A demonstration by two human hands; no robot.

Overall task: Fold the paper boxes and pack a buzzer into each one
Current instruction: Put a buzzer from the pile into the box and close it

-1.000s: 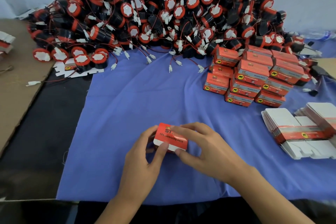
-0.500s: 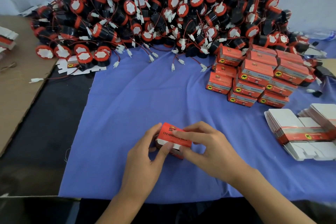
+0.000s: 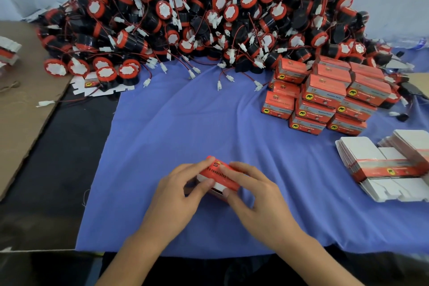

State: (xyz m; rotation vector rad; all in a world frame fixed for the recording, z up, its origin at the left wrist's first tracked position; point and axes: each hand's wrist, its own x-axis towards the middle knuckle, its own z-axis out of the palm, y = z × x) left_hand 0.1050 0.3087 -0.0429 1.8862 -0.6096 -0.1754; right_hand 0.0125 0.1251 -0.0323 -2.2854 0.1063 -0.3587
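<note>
A small red and white paper box (image 3: 220,175) sits low over the blue cloth (image 3: 185,127) in front of me, tilted with its near white flap side showing. My left hand (image 3: 178,195) grips its left end, thumb on the near face. My right hand (image 3: 257,195) holds its right end, fingers curled over the top and thumb on the flap. Whether a buzzer is inside is hidden. A big heap of black and red buzzers (image 3: 209,18) with wires fills the back. Closed red boxes (image 3: 325,97) are stacked at right.
Bundles of flat unfolded box blanks (image 3: 385,165) lie at the right edge. One flat blank (image 3: 97,83) lies under buzzers at the heap's left. Brown cardboard (image 3: 21,104) covers the left side, with more blanks (image 3: 8,51) at its far edge. Dark table (image 3: 58,169) borders the cloth.
The box has tipped further, its near side lifting toward me, and both hands have closed in tighter round it. The view has shifted slightly.
</note>
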